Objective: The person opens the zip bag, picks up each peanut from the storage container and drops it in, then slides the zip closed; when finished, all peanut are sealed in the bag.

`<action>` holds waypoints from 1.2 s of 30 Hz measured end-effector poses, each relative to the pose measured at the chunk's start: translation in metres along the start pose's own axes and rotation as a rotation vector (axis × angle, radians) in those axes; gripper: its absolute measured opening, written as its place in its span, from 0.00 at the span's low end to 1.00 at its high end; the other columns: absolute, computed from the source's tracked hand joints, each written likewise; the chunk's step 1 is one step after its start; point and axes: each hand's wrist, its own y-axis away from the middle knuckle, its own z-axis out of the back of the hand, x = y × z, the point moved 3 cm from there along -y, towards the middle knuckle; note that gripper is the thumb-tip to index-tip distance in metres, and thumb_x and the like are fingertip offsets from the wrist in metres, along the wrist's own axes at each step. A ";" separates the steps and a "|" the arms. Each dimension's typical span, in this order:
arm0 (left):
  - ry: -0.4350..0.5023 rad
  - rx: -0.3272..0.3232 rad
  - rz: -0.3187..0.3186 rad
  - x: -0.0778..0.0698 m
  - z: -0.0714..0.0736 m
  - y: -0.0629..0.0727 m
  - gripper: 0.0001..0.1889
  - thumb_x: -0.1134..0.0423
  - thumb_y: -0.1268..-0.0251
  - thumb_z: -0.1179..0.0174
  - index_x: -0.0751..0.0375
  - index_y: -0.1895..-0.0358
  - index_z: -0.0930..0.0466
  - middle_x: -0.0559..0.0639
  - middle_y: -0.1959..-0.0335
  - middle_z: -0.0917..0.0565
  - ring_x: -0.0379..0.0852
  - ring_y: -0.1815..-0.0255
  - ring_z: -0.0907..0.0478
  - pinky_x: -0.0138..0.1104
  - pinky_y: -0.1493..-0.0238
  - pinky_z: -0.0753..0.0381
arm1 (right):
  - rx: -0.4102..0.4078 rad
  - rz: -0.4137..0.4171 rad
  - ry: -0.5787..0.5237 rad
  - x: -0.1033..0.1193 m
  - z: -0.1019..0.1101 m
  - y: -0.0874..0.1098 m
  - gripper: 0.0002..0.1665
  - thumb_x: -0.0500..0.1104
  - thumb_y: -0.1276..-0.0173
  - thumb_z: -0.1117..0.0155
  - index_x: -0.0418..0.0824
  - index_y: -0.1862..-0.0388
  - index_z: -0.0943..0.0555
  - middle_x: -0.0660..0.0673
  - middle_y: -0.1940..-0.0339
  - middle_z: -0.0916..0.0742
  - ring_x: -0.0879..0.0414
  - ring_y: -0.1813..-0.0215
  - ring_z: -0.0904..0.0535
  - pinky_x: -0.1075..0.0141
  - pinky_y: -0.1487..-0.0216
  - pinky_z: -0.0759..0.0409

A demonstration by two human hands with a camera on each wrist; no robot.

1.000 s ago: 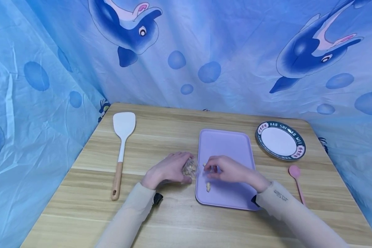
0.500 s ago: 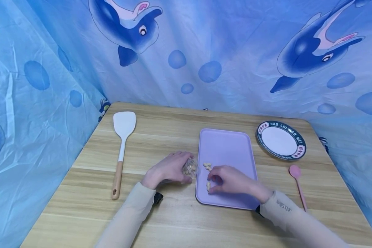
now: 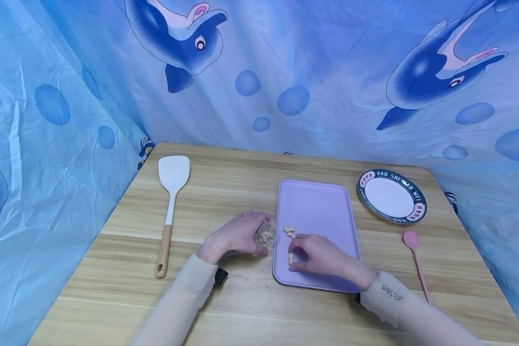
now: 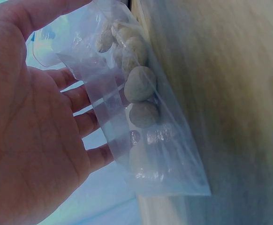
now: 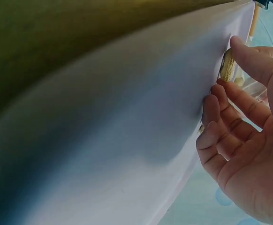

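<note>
My left hand (image 3: pixel 238 234) holds a clear plastic bag (image 3: pixel 265 234) beside the tray's left edge. In the left wrist view, several peanuts (image 4: pixel 140 84) show through the bag (image 4: pixel 174 164), with fingers behind it. The right hand (image 3: pixel 324 257) is low over a purple tray (image 3: pixel 315 202). Its thumb and index finger pinch a peanut (image 3: pixel 290 259) lengthwise, one at each end; the right wrist view shows this peanut (image 5: pixel 227 65) against the tray (image 5: pixel 127 117). More peanuts (image 3: pixel 289 230) lie just above that hand, near the tray's left edge.
A white spatula with a wooden handle (image 3: pixel 165 245) lies on the left of the wooden table (image 3: pixel 225 178). At the right are a green-rimmed plate (image 3: pixel 389 197) and a pink spoon (image 3: pixel 411 239). A blue dolphin-print curtain (image 3: pixel 320 57) hangs behind.
My right hand has moved from the upper peanuts toward the tray's near side, uncovering them, and its thumb and index finger have come round the lower peanut. The left hand has stayed put.
</note>
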 end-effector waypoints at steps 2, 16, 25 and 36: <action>-0.002 0.001 0.001 0.000 0.000 0.000 0.44 0.46 0.53 0.27 0.55 0.30 0.32 0.50 0.34 0.25 0.50 0.32 0.32 0.53 0.29 0.38 | -0.002 -0.001 -0.001 0.000 0.000 0.000 0.18 0.55 0.44 0.22 0.47 0.60 0.15 0.58 0.70 0.21 0.65 0.69 0.27 0.69 0.67 0.27; 0.006 0.006 0.008 0.000 0.000 0.000 0.45 0.46 0.52 0.27 0.55 0.29 0.33 0.49 0.32 0.26 0.50 0.31 0.33 0.53 0.28 0.40 | 0.009 -0.006 -0.041 -0.003 0.003 0.000 0.16 0.53 0.43 0.23 0.48 0.60 0.15 0.59 0.71 0.21 0.65 0.69 0.27 0.69 0.67 0.26; 0.006 0.002 0.006 0.000 0.000 0.000 0.45 0.46 0.53 0.27 0.54 0.29 0.33 0.49 0.33 0.26 0.50 0.31 0.33 0.53 0.28 0.40 | -0.050 0.016 -0.058 -0.001 0.022 -0.008 0.15 0.50 0.42 0.23 0.45 0.60 0.15 0.55 0.71 0.18 0.59 0.68 0.23 0.68 0.66 0.25; -0.005 -0.003 -0.004 -0.001 0.001 0.001 0.44 0.46 0.53 0.27 0.55 0.29 0.33 0.49 0.34 0.25 0.50 0.33 0.32 0.53 0.29 0.38 | -0.090 0.030 -0.055 0.004 0.042 -0.030 0.14 0.48 0.41 0.23 0.45 0.59 0.15 0.56 0.71 0.18 0.58 0.71 0.24 0.68 0.69 0.25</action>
